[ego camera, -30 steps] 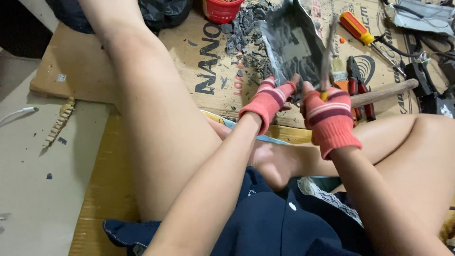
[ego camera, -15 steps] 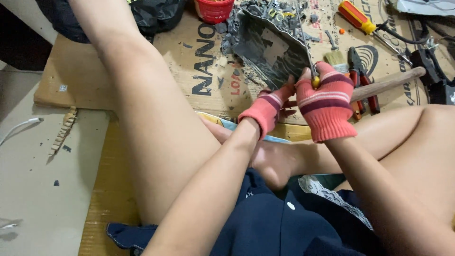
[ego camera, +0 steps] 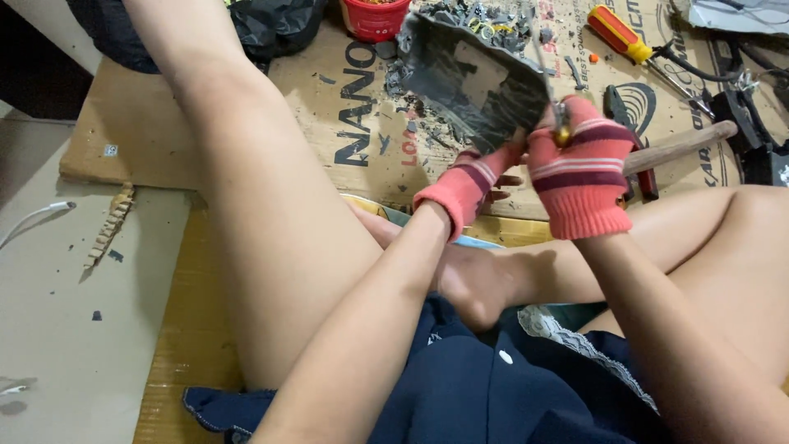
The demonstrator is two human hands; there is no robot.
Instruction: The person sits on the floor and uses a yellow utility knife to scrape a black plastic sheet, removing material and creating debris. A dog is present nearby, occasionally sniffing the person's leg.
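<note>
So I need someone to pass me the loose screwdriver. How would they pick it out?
Start at the cardboard sheet on the floor and go to its far right part, past the gloved right hand. The screwdriver lies there, the only tool with a red and yellow handle.

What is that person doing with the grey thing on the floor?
A person sits on the floor over a sheet of cardboard. The left hand, in a pink striped glove, grips the lower edge of a grey plastic casing. The right hand, gloved the same, holds a thin metal tool against the casing's edge. A red-handled screwdriver, pliers and grey plastic bits lie on the cardboard.
</note>
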